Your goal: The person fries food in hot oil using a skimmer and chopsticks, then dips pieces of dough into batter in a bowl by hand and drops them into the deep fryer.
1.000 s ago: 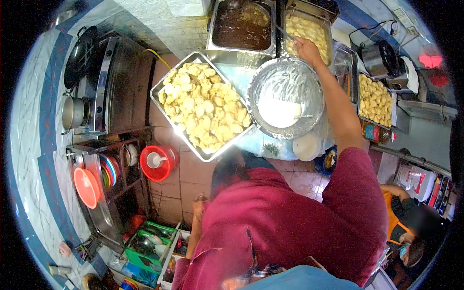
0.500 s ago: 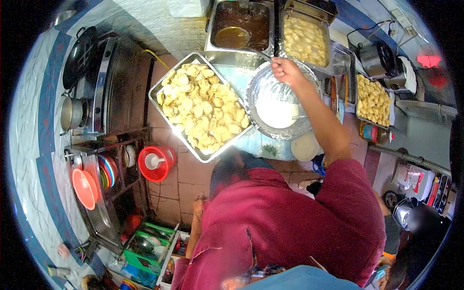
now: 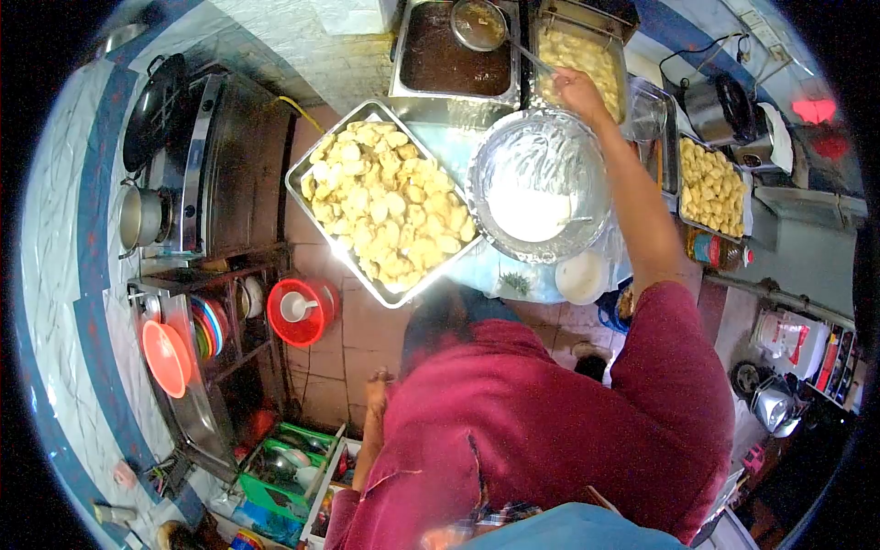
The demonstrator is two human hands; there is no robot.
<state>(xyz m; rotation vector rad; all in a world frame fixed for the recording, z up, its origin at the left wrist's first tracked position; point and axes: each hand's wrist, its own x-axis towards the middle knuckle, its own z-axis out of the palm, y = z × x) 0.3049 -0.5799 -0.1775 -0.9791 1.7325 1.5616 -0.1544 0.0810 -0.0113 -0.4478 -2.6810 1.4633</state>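
My right hand (image 3: 579, 92) is closed round the handle of a round strainer (image 3: 479, 25), whose bowl is over the far end of a fryer of dark oil (image 3: 456, 55). Beside it, a second fryer (image 3: 577, 66) holds pale floating pieces. Nearer me stands a large bowl of white batter (image 3: 532, 213). To its left lies a metal tray (image 3: 397, 298) heaped with yellowish pieces (image 3: 385, 197). My left hand (image 3: 377, 382) hangs low beside my body, small and dim, its fingers not clearly visible.
A red bucket (image 3: 312, 332) with a white dipper stands on the floor at left, near a rack of plates. A stove (image 3: 238, 165) is beyond it. At right are another tray of pieces (image 3: 712, 188) and a bottle (image 3: 720, 250). A white container (image 3: 580, 278) sits near the batter bowl.
The strainer went from the far end of the dark oil to the middle, then back to the far end. My right hand moved left over the batter bowl and returned right. The person at lower right left view.
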